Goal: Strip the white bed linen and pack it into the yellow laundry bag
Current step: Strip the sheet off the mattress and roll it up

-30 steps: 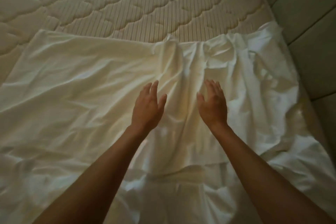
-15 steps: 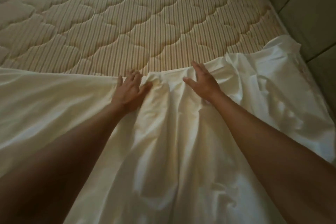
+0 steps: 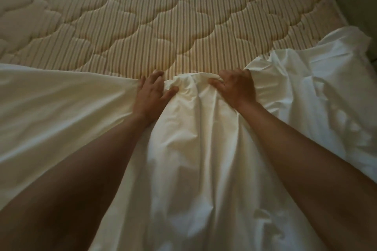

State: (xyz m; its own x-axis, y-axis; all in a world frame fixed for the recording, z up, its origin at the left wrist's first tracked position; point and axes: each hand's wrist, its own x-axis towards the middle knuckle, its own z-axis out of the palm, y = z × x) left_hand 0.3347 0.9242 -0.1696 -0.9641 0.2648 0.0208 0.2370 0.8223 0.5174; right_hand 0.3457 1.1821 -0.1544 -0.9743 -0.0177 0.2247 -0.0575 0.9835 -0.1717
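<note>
Bare mattress [image 3: 163, 16]; one sheet [image 3: 193, 149], left hand [image 3: 150, 96], right hand [image 3: 236, 87] gripping edge.

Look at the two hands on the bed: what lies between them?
In the head view, a bunched ridge of the white sheet lies between the left hand and right hand; both grip it.

Dim warm light, soft overall focus, shadowed forearms (nearest the lens), wide-angle curving at edges
</note>
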